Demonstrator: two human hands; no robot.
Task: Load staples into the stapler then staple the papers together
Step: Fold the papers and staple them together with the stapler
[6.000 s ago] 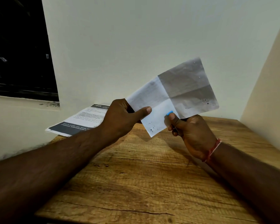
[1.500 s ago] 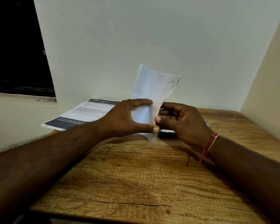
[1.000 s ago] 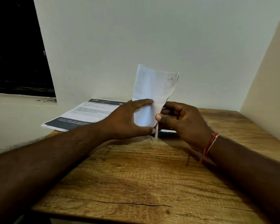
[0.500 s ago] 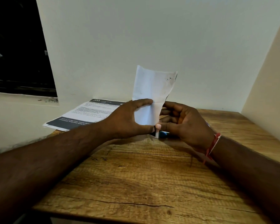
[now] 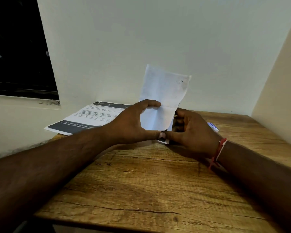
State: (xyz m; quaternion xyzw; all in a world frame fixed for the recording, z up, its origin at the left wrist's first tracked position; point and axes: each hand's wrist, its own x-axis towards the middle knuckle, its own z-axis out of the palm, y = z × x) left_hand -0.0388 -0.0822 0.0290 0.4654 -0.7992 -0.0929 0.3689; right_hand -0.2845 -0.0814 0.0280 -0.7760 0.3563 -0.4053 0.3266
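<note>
A folded white paper (image 5: pixel 163 96) stands upright above the wooden table (image 5: pixel 141 185). My left hand (image 5: pixel 133 125) pinches its left edge between thumb and index finger. My right hand (image 5: pixel 190 130) holds the lower right corner, thumb tip meeting the left thumb at the bottom edge. The paper bears small dark marks near its top right corner. A small white box with blue print (image 5: pixel 212 126) lies on the table behind my right hand. The stapler is hidden; a dark bit shows under the paper's bottom corner, between my thumbs, and I cannot tell what it is.
A printed sheet with dark header bands (image 5: pixel 89 118) lies at the table's back left corner, overhanging the edge. A white wall stands close behind and a cream wall at the right. A dark window sits at the upper left.
Six seconds ago the paper was raised and spread wide between my hands. Now it is folded narrower, upright and low over the table, both thumbs pressed at its bottom edge; little movement in the last second.
</note>
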